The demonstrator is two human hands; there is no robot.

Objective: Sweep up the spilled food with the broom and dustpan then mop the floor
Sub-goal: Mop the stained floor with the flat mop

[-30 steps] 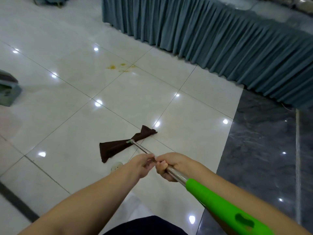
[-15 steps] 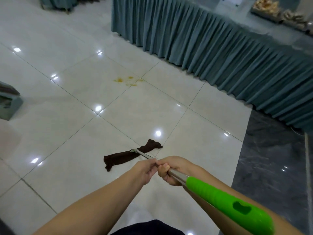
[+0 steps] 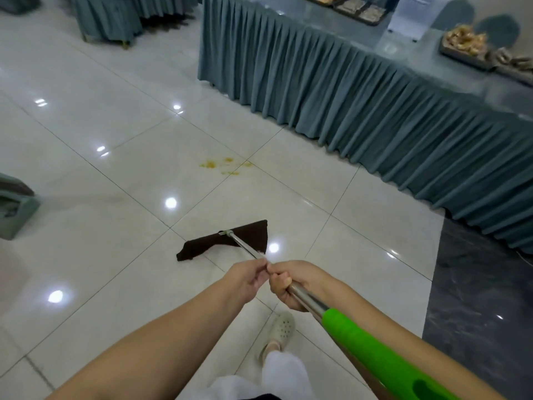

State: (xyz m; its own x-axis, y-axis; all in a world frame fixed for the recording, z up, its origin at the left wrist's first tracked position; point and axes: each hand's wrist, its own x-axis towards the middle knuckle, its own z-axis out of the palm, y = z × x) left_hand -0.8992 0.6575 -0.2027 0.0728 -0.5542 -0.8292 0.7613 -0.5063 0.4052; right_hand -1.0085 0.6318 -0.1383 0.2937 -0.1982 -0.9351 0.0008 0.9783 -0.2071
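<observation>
So I've got both hands stacked on the mop pole (image 3: 245, 249), basically touching each other. My right hand (image 3: 291, 284) is wrapped tight around the metal part just above the green grip (image 3: 372, 352), since that's the one doing the pushing. My left hand (image 3: 248, 280) sits just ahead of it, fingers curled round the pole more lightly, mostly to steer. The green end runs back past my right forearm, which keeps the pole low and angled so the head lies flat.

My foot in the white clog (image 3: 281, 327) is planted right under the pole, mid-step I'd say.

The brown mop cloth (image 3: 202, 249) is down on the tile floor (image 3: 86, 255) just ahead of my hands. It looks a bit bunched on the left side, so it may not wipe evenly.

The yellow spill (image 3: 223, 165) is further out, a tile or so beyond the cloth and well apart from it. It looks like smears and crumbs near a grout line. Nothing's been wiped there yet, so I figure the mopping part is only starting.

Behind that runs the buffet table with the teal skirt (image 3: 360, 90), food trays (image 3: 464, 44) on top. There's a grey-green bin-looking thing (image 3: 14, 209) off to my left, can't tell if that's the dustpan.
</observation>
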